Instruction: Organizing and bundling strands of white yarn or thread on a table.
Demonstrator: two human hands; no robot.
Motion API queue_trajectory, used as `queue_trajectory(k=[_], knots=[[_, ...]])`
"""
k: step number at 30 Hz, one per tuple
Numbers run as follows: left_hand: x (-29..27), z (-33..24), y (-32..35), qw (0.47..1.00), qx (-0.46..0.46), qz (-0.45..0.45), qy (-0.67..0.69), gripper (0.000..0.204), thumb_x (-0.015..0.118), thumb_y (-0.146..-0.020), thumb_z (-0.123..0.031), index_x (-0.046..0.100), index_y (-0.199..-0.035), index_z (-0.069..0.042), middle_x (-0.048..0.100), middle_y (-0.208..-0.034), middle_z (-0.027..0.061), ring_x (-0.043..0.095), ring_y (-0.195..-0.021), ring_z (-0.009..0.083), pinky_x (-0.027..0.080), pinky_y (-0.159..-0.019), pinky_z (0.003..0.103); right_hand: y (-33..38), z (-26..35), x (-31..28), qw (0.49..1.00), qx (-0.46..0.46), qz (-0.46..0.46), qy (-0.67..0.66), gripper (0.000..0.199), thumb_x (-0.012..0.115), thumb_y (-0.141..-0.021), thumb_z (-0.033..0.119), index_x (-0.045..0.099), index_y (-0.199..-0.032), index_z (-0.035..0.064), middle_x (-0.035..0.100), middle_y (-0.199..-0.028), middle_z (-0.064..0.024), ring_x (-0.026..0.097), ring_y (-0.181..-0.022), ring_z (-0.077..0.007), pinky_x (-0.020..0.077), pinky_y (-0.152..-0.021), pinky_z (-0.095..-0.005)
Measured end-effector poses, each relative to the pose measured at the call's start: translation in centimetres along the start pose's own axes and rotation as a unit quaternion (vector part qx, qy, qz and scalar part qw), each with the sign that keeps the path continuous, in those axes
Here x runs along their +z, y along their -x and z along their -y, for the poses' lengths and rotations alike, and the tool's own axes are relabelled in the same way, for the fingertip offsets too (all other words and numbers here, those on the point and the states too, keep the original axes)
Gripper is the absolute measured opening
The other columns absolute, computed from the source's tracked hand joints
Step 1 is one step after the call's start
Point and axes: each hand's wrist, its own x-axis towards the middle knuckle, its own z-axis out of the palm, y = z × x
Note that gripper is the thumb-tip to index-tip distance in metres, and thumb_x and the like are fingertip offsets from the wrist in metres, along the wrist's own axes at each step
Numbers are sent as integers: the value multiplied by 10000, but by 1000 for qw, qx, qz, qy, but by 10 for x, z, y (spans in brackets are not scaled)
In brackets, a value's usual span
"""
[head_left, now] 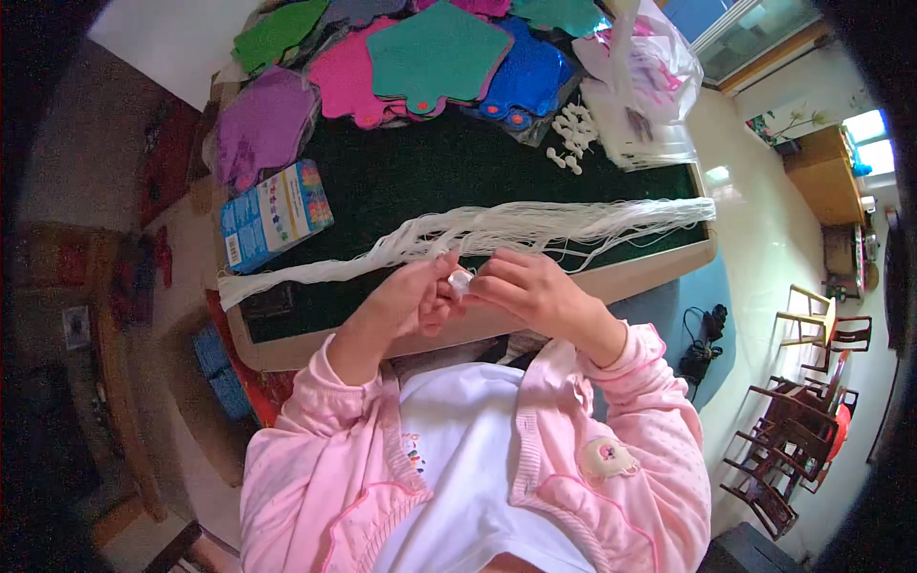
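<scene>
My left hand (420, 294) and my right hand (525, 291) meet just over the table's near edge. Both are closed, fingertips pinching a small shiny white piece (460, 282) between them. Its exact kind cannot be made out. Right behind the hands, a long bundle of thin white string (535, 227) stretches across the table from left to right, its strands loose and spread in the middle. Several small white knobbed pieces (573, 132) lie in a heap at the back right.
Stacks of shaped foam sheets in teal (439, 53), pink (351, 76), blue (527, 76) and purple (263, 124) line the table's far side. A blue printed box (275, 215) lies at left. Plastic bags (650, 86) rest at the far right corner. Chairs (798, 420) stand farther right.
</scene>
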Motion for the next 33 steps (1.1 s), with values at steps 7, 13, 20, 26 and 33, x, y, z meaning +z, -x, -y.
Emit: queue_trajectory(k=[7, 13, 20, 26, 33], knots=[[9, 5, 5, 991, 135, 13, -2, 70, 643, -820, -90, 626, -847, -27, 626, -732, 63, 505, -492, 70, 402, -425, 202, 6, -7, 2, 945, 203, -2, -256, 97, 621, -811, 67, 556, -871, 30, 545, -738, -36, 504, -643, -120, 409, -565, -248], [15, 5, 6, 830, 423, -99, -351, 74, 621, -821, -34, 644, -886, -6, 625, -710, 71, 519, -509, 55, 412, -429, 195, 13, -21, 22, 767, 312, -2, -560, 136, 598, -873, 159, 557, -911, 35, 572, -852, 21, 526, -756, -61, 427, -648, -214], [14, -3, 11, 969, 224, -100, -25, 72, 613, -827, -53, 627, -866, 6, 624, -717, 73, 475, -467, 55, 399, -417, 195, 16, -12, 33, 785, 339, -81, -513, 216, 600, -843, 25, 547, -1052, 6, 624, -878, -36, 590, -816, -110, 477, -698, -237], [16, 0, 2, 965, 221, -106, 95, 80, 621, -827, -74, 626, -845, 3, 613, -683, 60, 471, -469, 56, 395, -424, 195, 16, 0, 42, 948, 264, -96, -148, 123, 629, -740, -31, 619, -843, 36, 607, -819, -64, 588, -712, -167, 464, -586, -277], [11, 10, -2, 937, 284, -108, -174, 51, 622, -819, -41, 653, -849, -13, 612, -721, 25, 522, -572, 55, 412, -503, 178, -9, 6, 9, 990, 114, -82, -7, 146, 653, -686, 17, 609, -822, 46, 563, -756, -84, 554, -678, -263, 446, -562, -334]])
